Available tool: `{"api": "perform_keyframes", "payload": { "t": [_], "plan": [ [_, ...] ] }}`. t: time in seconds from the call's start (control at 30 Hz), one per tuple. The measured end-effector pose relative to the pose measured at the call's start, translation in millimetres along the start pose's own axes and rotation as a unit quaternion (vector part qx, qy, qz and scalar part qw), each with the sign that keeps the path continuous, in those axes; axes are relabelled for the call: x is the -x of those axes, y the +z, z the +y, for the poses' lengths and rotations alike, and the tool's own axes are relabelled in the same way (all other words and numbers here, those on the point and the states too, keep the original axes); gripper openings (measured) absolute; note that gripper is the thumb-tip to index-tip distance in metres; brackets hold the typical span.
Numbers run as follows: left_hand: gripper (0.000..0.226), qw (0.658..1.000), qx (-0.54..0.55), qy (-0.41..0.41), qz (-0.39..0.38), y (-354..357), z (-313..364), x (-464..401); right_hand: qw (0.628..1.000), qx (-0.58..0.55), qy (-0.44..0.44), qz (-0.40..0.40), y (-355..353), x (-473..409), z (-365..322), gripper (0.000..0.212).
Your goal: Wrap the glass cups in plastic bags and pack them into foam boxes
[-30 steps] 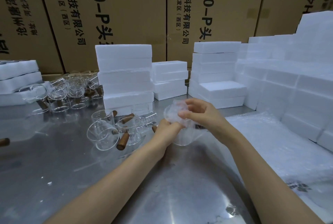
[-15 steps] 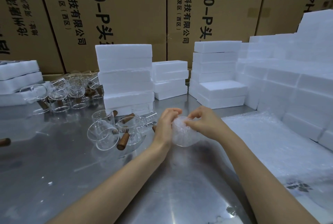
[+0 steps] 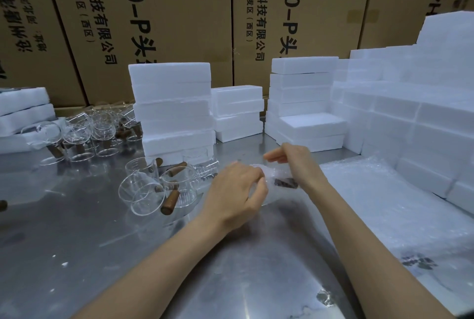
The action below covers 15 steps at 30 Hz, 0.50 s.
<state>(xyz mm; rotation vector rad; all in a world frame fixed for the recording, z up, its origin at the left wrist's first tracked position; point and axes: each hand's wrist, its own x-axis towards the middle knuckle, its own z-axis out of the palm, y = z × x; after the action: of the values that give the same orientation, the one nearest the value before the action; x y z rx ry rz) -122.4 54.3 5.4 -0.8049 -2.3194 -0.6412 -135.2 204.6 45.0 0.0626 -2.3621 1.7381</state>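
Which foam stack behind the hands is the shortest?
The middle stack, between the tall left stack and the right stack; its top sits clearly lower.

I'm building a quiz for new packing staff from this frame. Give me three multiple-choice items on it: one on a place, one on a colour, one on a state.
1. Where does the flat pile of bubble-wrap bags lie?
A. on the table at the person's right
B. on top of the tallest foam stack
C. among the unwrapped cups

2. What colour are the handles of the unwrapped glass cups?
A. white
B. brown
C. blue

3. What are the two hands doing?
A. resting flat on the table
B. lifting a foam box
C. holding a cup in bubble wrap between them

Answers:
1 A: the bubble-wrap bags lie on the steel table below the foam boxes.
2 B: the unwrapped glass cups have brown handles.
3 C: the left hand and right hand grip the wrapped cup above the table.
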Motion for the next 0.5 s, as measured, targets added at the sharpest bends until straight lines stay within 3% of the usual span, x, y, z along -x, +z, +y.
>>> {"api": "perform_keyframes", "payload": {
  "t": [0.1, 0.17, 0.27, 0.33, 0.5],
  "plan": [
    [0.041, 0.998, -0.032, 0.012, -0.043, -2.1, -2.3, -5.2, 0.993, 0.061, -0.094, 0.038, 2.2, 0.9, 3.9, 0.041],
    [0.036, 0.997, -0.048, 0.024, -0.053, -1.7, -2.3, -7.6, 0.985, 0.133, -0.114, 0.004, 6.6, 4.3, 4.7, 0.041],
    [0.048, 0.996, -0.062, 0.029, -0.049, 1.3, -0.8, -6.1, 0.962, 0.232, -0.140, -0.034, 13.9, 10.5, 3.8, 0.049],
    [0.049, 0.998, -0.050, 0.040, -0.023, 1.4, -0.7, -1.0, 0.951, 0.263, -0.159, -0.042, 14.0, 10.9, 2.8, 0.050],
    [0.023, 0.996, 0.005, 0.042, 0.081, -5.5, 1.0, 4.6, 0.917, 0.345, -0.186, -0.076, 18.5, 10.2, 5.2, 0.043]
  ]
}}
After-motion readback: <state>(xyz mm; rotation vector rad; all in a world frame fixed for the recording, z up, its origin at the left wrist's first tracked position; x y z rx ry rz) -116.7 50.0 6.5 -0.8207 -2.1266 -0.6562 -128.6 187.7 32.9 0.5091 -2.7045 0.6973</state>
